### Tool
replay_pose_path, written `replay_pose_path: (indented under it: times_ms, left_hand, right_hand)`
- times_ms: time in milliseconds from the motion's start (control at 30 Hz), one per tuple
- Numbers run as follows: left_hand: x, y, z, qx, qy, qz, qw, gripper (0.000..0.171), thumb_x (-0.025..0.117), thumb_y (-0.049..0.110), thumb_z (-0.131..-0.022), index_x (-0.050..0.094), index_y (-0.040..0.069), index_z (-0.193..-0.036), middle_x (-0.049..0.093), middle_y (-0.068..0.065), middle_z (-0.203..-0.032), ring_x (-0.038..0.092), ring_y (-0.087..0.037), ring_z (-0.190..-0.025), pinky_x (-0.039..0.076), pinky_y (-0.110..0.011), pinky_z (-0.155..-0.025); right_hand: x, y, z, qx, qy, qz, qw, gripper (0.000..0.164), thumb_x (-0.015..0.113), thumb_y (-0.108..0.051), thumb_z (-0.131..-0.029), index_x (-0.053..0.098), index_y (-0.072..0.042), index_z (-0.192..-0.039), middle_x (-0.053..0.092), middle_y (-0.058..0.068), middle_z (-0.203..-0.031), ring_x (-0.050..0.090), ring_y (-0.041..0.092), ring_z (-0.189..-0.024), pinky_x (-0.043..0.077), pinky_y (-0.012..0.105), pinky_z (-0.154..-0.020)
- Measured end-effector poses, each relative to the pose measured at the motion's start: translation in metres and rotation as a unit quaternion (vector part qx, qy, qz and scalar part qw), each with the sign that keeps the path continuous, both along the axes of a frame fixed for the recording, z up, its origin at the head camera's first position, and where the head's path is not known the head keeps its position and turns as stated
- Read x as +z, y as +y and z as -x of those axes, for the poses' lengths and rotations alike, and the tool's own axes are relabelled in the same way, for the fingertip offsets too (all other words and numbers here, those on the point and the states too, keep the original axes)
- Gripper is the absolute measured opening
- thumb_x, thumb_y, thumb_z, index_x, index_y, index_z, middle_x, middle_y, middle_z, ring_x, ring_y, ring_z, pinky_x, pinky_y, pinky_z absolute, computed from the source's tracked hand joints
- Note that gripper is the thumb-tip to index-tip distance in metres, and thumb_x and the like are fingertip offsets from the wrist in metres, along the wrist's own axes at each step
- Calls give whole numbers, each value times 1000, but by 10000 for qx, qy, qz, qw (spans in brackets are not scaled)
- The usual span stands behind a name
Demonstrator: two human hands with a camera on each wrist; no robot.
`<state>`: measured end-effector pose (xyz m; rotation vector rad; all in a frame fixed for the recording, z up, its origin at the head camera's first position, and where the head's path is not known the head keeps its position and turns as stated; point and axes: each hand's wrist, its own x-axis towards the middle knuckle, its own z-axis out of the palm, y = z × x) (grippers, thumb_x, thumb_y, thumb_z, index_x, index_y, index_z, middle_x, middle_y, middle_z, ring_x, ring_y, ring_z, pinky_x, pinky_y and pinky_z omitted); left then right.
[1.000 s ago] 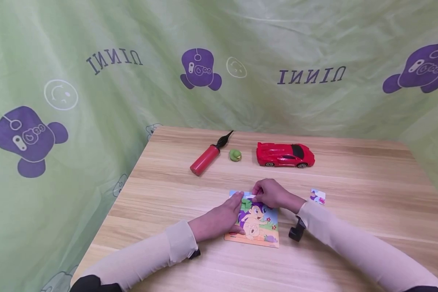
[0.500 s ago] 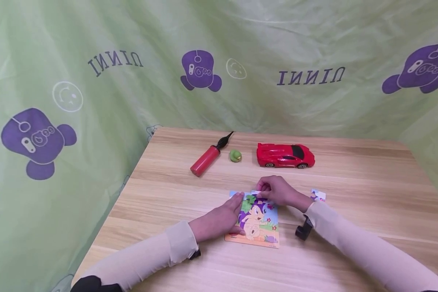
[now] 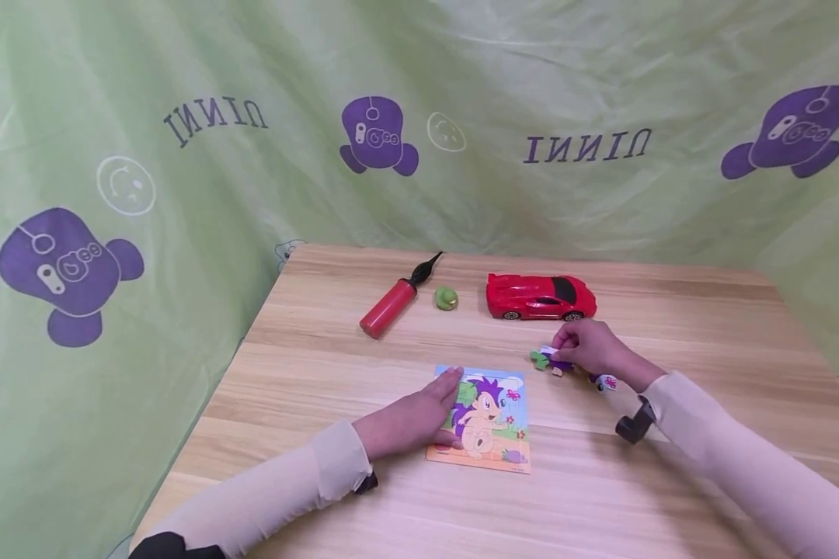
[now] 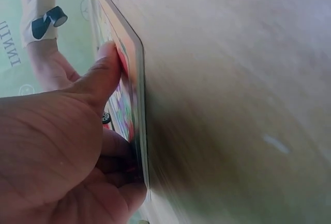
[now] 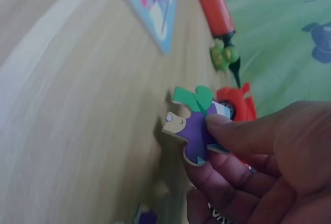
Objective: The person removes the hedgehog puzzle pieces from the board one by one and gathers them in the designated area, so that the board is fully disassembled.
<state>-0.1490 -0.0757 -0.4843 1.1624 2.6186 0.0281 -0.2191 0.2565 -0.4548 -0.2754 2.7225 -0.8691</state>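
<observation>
My left hand (image 3: 414, 415) rests on the left side of a jigsaw puzzle (image 3: 492, 423) with a purple-haired hedgehog picture. In the left wrist view the thumb (image 4: 106, 61) presses on the puzzle's face, and the other fingers lie along its edge. To the right and farther back, my right hand (image 3: 590, 347) pinches a loose puzzle piece (image 5: 199, 123) between thumb and fingers. That piece is purple, green and cream and is held just above the table. Another puzzle piece (image 3: 604, 383) lies below the right hand, partly covered by it.
A red hand pump (image 3: 389, 307) with a black nozzle lies at the back left of the wooden table (image 3: 308, 373). Beside it sits a small green duck (image 3: 446, 298). A red toy car (image 3: 540, 296) stands behind the right hand. A green cloth (image 3: 461, 202) hangs behind the table.
My right hand has moved from the puzzle's top edge to the right, carrying the puzzle piece away. The left hand stays on the puzzle, whose picture is now less covered.
</observation>
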Motion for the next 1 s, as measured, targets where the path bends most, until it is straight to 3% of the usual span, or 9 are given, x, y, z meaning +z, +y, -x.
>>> replay_pose_path:
  times_ms: [200, 367, 467, 600, 800, 1000]
  left_hand:
    - [-1, -4, 2, -14, -198, -157, 9997, 97, 51, 64, -94, 22, -4, -156, 5, -17, -170, 9, -27, -158, 20, -35, -127]
    - [-1, -3, 3, -39, -175, -175, 9997, 97, 51, 64, -94, 21, -3, -157, 5, -16, -170, 9, -27, -159, 20, -35, -127]
    - [-1, -2, 3, -39, -113, -127, 9998, 97, 52, 64, -93, 22, -3, -157, 6, -16, -170, 9, -27, -158, 20, -34, -127]
    - [-2, -1, 1, -121, 128, 28, 9998, 95, 51, 64, -94, 26, -4, -156, 9, -17, -169, 12, -28, -158, 23, -33, -126]
    - [-3, -4, -3, -246, 202, 44, 9995, 84, 48, 57, -99, 27, -1, -156, 12, -14, -170, 12, -27, -158, 23, -34, -126]
    - [-5, -7, -9, -641, 339, -174, 9972, 67, 44, 46, -105, 31, 5, -156, 19, -9, -169, 17, -24, -158, 30, -33, -124]
  right_hand:
    - [-6, 5, 6, 64, -266, -108, 9996, 10, 75, -13, -89, 70, -4, -92, 66, 5, -77, 53, 16, -67, 45, 27, -59]
    - [-7, 6, 6, 98, -225, -234, 9994, 10, 76, -13, -88, 71, -4, -92, 67, 6, -77, 54, 16, -65, 47, 28, -58]
    - [-6, 3, 3, 39, -85, -369, 9993, 11, 76, -13, -88, 71, -5, -92, 68, 6, -78, 55, 16, -64, 48, 27, -58]
    - [-4, -7, -4, 111, 435, -674, 9967, 12, 76, -15, -86, 72, -6, -93, 69, 5, -81, 55, 17, -68, 49, 29, -62]
    - [-2, -40, -17, 792, 1161, -676, 9878, 6, 75, -10, -84, 72, -9, -90, 68, 3, -85, 57, 17, -77, 55, 38, -76]
    - [-3, -77, -25, 1346, 1085, -471, 9838, 8, 75, -12, -87, 73, -11, -94, 67, -1, -85, 57, 11, -75, 56, 32, -75]
